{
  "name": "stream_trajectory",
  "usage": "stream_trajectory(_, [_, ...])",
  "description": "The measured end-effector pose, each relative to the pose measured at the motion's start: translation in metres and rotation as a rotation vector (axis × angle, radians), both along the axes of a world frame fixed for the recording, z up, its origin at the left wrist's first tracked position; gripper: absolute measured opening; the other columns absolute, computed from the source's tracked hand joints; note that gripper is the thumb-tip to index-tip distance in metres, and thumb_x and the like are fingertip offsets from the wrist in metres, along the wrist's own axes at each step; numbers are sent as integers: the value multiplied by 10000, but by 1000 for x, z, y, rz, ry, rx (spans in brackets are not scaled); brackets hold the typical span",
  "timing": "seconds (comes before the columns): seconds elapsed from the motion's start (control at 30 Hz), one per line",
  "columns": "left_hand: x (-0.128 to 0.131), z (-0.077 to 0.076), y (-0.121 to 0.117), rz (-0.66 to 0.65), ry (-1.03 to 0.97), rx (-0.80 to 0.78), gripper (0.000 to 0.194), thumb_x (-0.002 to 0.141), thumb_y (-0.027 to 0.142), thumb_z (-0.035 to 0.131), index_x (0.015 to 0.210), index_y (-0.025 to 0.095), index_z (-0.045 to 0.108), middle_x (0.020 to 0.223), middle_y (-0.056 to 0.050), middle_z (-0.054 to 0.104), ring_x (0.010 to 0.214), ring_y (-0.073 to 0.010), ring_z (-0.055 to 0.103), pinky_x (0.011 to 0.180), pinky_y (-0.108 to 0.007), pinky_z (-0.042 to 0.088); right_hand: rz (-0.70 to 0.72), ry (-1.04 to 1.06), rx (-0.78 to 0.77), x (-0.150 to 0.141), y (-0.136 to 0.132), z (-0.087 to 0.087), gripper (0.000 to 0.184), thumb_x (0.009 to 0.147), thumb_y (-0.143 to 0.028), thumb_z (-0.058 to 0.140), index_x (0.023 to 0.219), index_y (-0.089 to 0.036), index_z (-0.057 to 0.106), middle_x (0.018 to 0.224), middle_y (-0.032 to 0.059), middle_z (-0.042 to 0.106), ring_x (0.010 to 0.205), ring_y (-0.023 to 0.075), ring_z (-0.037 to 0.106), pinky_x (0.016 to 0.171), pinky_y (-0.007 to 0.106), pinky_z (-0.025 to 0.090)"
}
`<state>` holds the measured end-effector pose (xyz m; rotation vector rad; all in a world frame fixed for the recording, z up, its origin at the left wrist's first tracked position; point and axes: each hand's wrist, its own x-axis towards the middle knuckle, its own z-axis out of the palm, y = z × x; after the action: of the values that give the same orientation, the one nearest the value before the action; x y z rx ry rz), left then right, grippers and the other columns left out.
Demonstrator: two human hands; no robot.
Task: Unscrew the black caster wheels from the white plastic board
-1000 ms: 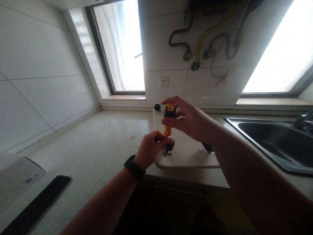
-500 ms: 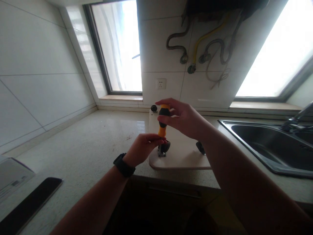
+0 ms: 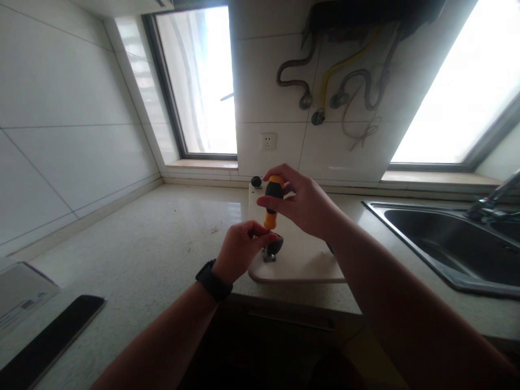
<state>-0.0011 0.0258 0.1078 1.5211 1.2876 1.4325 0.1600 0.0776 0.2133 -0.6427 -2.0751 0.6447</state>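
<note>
Screwdriver (image 3: pixel 274 190) — gripped between the right fingers (image 3: pixel 286 171).

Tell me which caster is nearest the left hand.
The front-left caster, below the screwdriver. The left hand has its fingers at it; the back-left caster and right-side caster are farther off.

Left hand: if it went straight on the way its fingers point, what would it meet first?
Probably the dark wheel on the pale board, close beyond the fingertips of the left hand, unless the screwdriver comes first; depth is hard to judge here.
</note>
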Motion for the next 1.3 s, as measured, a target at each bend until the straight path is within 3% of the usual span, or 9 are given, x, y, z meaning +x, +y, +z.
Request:
stream_trajectory(0.17, [-4, 1, 1, -3, 85, 81, 298, 807, 394, 839, 783, 190, 623, 675, 46, 583, 611, -118, 496, 598, -276, 412, 135, 68, -156, 2, -4, 4, 491, 814, -293, 791, 1259, -240, 588, 1048, 40, 719, 926, 188, 699, 810, 374, 593])
stream_trajectory(0.33, [-20, 8, 3, -237, 183, 44, 251, 931, 363, 724, 1122, 202, 754, 1016, -70, 787, 858, -189, 694, 799, -350, 539, 294, 136, -279, 2, 2, 0, 465, 776, -124, 670, 1205, -233, 530, 1225, 90, 706, 1062, 204, 712, 923, 419, 586])
stream_trajectory(0.4, [-22, 7, 4, -315, 139, 26, 234, 946, 344, 708, 1124, 210, 781, 1101, -85, 808, 979, -221, 733, 912, -395, 555, 318, 176, -315, 1, 4, 0, 434, 743, -104, 623, 1146, -236, 532, 1258, 84, 685, 1075, 204, 704, 910, 411, 580])
stream_trajectory(0.6, [-14, 2, 5, -162, 60, 12, 145, 853, 310, 807, 943, 196, 802, 954, -66, 829, 886, -220, 752, 872, -391, 567, 98, 59, -52, 0, 3, 3, 302, 859, -281, 664, 1159, -250, 676, 1036, 23, 620, 896, 153, 597, 814, 353, 532])
stream_trajectory(0.73, [-5, 3, 2, -73, 17, 0, 183, 789, 306, 854, 824, 177, 728, 785, -23, 772, 735, -169, 692, 725, -323, 542, 71, 136, -173, -2, 1, 1, 621, 701, -403, 891, 1228, -242, 606, 864, -27, 588, 746, 141, 591, 637, 306, 521])
stream_trajectory(0.87, [-3, 4, 1, -8, 82, 30, 243, 785, 342, 861, 847, 174, 697, 728, 15, 701, 627, -120, 574, 620, -274, 465, 94, 258, -276, -5, 4, -3, 619, 623, -346, 937, 1108, -220, 574, 949, 27, 714, 854, 199, 696, 720, 365, 601])
stream_trajectory(1.0, [-12, 8, 0, -96, 232, 27, 279, 859, 375, 804, 1062, 191, 756, 852, -22, 760, 610, -119, 555, 592, -278, 445, 204, 265, -283, -6, 7, -7, 472, 742, -287, 834, 1149, -211, 607, 1140, 82, 744, 995, 221, 730, 896, 440, 619])
stream_trajectory(1.13, [-21, 10, 2, -319, 143, -10, 261, 932, 328, 718, 1151, 194, 768, 1077, -86, 811, 893, -194, 729, 830, -357, 566, 252, 228, -269, -5, 9, -8, 476, 807, -195, 677, 1280, -231, 633, 1222, 73, 691, 1005, 206, 717, 902, 433, 619])
stream_trajectory(1.3, [-19, 8, 3, -269, 72, 1, 153, 886, 301, 771, 986, 188, 794, 1004, -74, 822, 940, -218, 746, 924, -397, 567, 73, 92, -93, -5, 3, -6, 480, 853, -299, 682, 1326, -239, 633, 1141, 67, 624, 926, 169, 622, 780, 346, 566])
